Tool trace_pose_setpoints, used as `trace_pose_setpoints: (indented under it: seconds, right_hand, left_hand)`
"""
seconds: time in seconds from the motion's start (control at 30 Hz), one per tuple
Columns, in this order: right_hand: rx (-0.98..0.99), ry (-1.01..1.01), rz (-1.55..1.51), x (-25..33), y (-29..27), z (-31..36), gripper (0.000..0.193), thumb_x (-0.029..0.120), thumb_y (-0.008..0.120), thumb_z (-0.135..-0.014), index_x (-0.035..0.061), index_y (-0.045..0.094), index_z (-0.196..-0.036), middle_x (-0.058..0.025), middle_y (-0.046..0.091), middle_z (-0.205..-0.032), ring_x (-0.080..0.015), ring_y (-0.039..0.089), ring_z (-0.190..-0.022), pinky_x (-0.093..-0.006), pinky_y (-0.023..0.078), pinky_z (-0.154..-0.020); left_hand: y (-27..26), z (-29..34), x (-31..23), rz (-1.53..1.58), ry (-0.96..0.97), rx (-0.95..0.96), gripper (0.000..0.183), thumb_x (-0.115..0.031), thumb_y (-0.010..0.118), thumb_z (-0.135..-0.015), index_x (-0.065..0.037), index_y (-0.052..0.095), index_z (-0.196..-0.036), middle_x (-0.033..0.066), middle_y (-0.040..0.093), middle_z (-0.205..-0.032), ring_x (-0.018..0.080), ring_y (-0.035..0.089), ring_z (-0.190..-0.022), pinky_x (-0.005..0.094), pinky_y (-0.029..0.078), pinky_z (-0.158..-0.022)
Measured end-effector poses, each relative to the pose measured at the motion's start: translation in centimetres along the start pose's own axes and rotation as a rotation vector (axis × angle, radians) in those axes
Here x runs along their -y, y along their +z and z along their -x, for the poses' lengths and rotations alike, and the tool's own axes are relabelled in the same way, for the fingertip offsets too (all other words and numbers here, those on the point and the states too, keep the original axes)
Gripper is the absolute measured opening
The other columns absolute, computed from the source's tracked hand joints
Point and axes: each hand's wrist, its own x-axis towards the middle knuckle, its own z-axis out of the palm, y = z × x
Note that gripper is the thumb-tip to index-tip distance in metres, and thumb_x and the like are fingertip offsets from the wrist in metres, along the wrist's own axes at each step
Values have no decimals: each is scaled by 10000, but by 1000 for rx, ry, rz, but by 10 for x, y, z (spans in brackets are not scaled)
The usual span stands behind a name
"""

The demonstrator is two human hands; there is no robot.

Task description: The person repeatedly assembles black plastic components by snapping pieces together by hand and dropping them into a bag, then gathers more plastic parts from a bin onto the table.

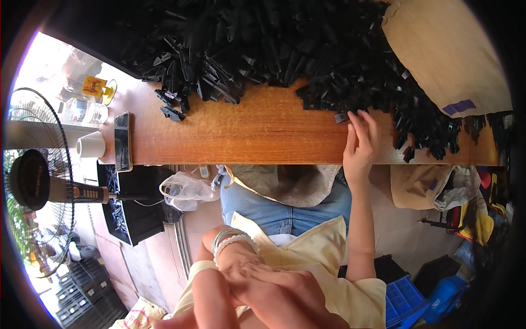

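My right hand point(361, 134) reaches over the wooden table, palm down. Its fingers are stretched out, with the thumb apart from them, and the fingertips touch the right end of a small black plastic piece point(341, 117) lying on the wood. That piece sits just in front of a big heap of similar black plastic pieces point(274, 49). My left hand point(255, 271), with bracelets point(233, 241) at its wrist, is bent back close to my chest, below the table edge. How its fingers lie does not show clearly.
A phone point(123, 141), a white cup point(91, 145) and a yellow object point(94, 86) are at the table's left end. Beside them stands a fan point(38, 181). Brown paper point(449, 55) covers the heap's right side. A black bin point(123, 214) and a blue crate point(404, 299) are lower down.
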Motion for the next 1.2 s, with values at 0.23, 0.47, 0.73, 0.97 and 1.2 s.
trace_pose_setpoints:
  seconds: [0.23, 0.47, 0.73, 0.97, 1.2]
  right_hand:
    - [-129, -77, 188, 0, 11, 1, 288, 22, 590, -913, 66, 662, -1188, -131, 557, -1252, -309, 530, -1019, -431, 414, -893]
    - [-125, -52, 190, -10, 7, 3, 299, 19, 581, -911, 68, 662, -1195, -129, 564, -1250, -309, 518, -1029, -431, 401, -907]
    - [-104, -35, 97, 9, 7, -3, 295, 25, 579, -922, 26, 642, -1210, -147, 523, -1311, -342, 457, -1222, -442, 375, -1005]
    - [-82, -235, -98, 14, 52, -151, 371, 262, 585, -976, 46, 591, -1277, -187, 496, -1350, -359, 441, -1294, -438, 370, -1078]
    - [-64, -159, -111, -14, 107, -281, 437, 270, 500, -1009, -4, 498, -1350, -258, 461, -1362, -410, 477, -1269, -460, 415, -1052]
  left_hand:
    - [-14, -6, 7, -86, 106, 146, 502, -525, 366, -1026, -139, 408, -1344, 202, 647, -1055, 283, 548, -976, 393, 461, -752]
    - [-16, -11, 15, 51, 8, -14, 514, -512, 478, -994, -129, 401, -1327, 269, 650, -1016, 328, 559, -920, 414, 484, -754]
    - [-29, 6, 9, -65, 191, 161, 546, -521, 469, -994, -123, 345, -1347, 225, 657, -1009, 352, 581, -923, 427, 494, -783]
    - [-31, 12, -5, -65, -38, 77, 544, -530, 455, -994, -209, 319, -1411, 249, 648, -1112, 387, 564, -1155, 502, 476, -931]
    - [-99, -29, 13, -548, 60, -99, 670, -611, 480, -943, -56, 373, -1303, 200, 622, -1144, 326, 611, -999, 433, 502, -833]
